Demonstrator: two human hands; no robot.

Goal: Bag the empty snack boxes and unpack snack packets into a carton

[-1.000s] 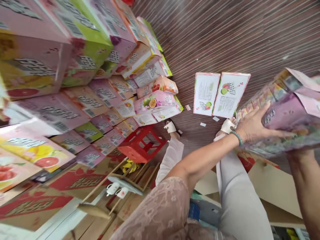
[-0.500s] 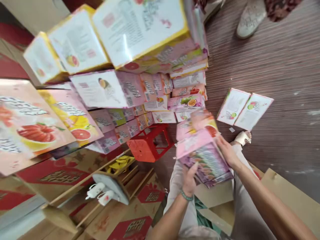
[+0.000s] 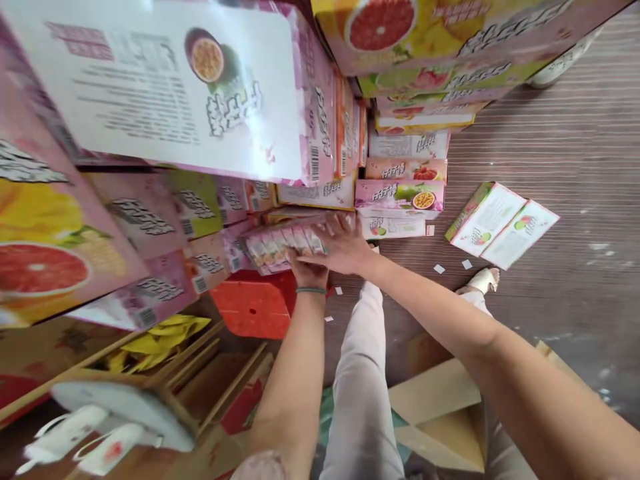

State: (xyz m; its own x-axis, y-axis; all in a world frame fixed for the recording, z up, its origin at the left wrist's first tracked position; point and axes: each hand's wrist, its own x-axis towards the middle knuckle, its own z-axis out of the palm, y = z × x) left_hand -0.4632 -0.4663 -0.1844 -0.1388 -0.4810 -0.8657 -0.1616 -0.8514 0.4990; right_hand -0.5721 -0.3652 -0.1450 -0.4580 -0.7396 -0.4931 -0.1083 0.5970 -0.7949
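The left hand (image 3: 307, 271) and right hand (image 3: 346, 243) clamp a pack (image 3: 280, 245) above the stool (image 3: 253, 308), near stacked boxes (image 3: 400, 195).

Boxes (image 3: 225, 133) crowd the hands (image 3: 345, 243); floor (image 3: 550, 153) lies open rightward.

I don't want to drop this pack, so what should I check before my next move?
1. Left hand on the pack: ok.
2. Right hand on the pack too: ok.
3. Pack apart from the red stool: cannot tell; they meet in this view.
4. Floor free of litter: not ok; small white scraps lie there.
5. White-faced boxes on the floor, apart from both hands: ok.
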